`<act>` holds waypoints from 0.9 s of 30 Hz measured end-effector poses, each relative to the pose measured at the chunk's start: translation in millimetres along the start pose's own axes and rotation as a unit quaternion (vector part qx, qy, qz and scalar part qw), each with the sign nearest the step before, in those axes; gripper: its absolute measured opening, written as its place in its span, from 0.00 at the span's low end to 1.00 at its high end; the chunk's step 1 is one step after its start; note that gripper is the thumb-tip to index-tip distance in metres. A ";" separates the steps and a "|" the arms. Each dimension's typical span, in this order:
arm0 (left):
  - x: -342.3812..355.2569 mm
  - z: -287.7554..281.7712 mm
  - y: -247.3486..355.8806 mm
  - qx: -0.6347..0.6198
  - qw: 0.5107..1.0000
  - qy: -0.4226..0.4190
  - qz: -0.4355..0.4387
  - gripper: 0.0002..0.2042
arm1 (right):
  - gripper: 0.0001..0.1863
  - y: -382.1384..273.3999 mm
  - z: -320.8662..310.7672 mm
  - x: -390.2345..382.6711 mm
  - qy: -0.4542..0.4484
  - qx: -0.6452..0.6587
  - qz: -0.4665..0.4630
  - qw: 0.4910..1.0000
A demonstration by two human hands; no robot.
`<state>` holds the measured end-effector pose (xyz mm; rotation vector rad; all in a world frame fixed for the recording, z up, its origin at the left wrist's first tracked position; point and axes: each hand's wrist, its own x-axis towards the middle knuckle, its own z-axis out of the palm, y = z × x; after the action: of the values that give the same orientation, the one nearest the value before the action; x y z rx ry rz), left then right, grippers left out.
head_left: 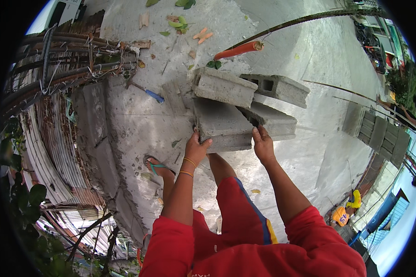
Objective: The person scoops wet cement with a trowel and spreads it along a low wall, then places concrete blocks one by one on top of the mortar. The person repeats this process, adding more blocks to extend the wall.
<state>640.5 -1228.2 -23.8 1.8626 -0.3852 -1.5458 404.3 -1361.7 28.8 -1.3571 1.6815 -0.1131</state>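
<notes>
A grey concrete block (224,121) is between my two hands, in front of my legs. My left hand (196,150) grips its near left corner, the thumb lying along the near side. At the block's right end my right hand (263,145) has its fingers closed on the edge, thumb up. Just right of it lies a hollow block (273,121), partly covered by the held one. Another block (224,87) sits beyond the held one, and a block with open cells (282,90) lies to the far right. Whether the held block is lifted I cannot tell.
A blue-handled tool (152,95) lies on the concrete floor left of the blocks. Beyond them are an orange pipe (239,50) and a long rebar (305,21). Bundled rebars (69,64) stick out at left, above a low concrete ledge (97,134). Stacked blocks (379,131) stand far right.
</notes>
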 end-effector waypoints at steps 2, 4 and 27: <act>-6.2 -3.4 -7.3 -0.005 1.000 0.003 0.005 0.23 | 0.44 -2.9 8.8 6.9 -0.014 -0.011 0.034 0.999; -4.9 -4.0 -14.9 -0.018 1.000 -0.007 0.000 0.22 | 0.44 -5.1 15.1 17.4 -0.039 -0.018 0.107 0.993; -85.4 -99.6 -131.1 -0.230 0.972 -0.047 -0.029 0.28 | 0.33 -78.8 120.1 -34.9 -0.298 0.210 0.295 0.883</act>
<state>688.5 -1049.8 -39.7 1.4542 -0.0071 -1.6036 542.3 -1308.9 28.9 -0.4423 1.3545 0.2595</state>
